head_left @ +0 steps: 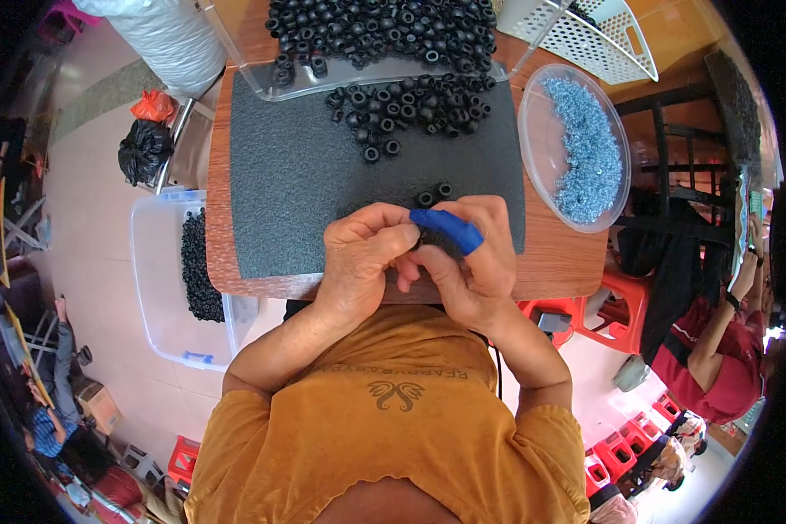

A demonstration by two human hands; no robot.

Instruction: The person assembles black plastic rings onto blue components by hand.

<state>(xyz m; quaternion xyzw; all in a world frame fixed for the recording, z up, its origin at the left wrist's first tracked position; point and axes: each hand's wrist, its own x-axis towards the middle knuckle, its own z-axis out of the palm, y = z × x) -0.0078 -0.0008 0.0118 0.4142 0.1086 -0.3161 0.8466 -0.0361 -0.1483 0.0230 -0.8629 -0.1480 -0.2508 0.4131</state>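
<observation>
My left hand (355, 258) and my right hand (478, 266) meet above the near edge of a dark grey mat (279, 183). Fingers of both are closed in a pinch around a small black part (426, 237), mostly hidden by the fingertips. A blue finger cover (450, 229) wraps my right index finger. Just beyond my fingers, a couple of loose black ring-shaped parts (444, 189) lie on the mat. Farther off is a loose pile of the same parts (410, 106), spilling from the open front of a clear tray (323, 86) heaped with more.
On the wooden table's (555, 262) right stands a round clear tub (533, 166) of small bluish pieces. A white perforated basket (624, 61) sits at the far right. Low on the left, a clear bin (153, 297) holds black parts. Red stools (620, 306) and a co-worker (716, 375) are at right.
</observation>
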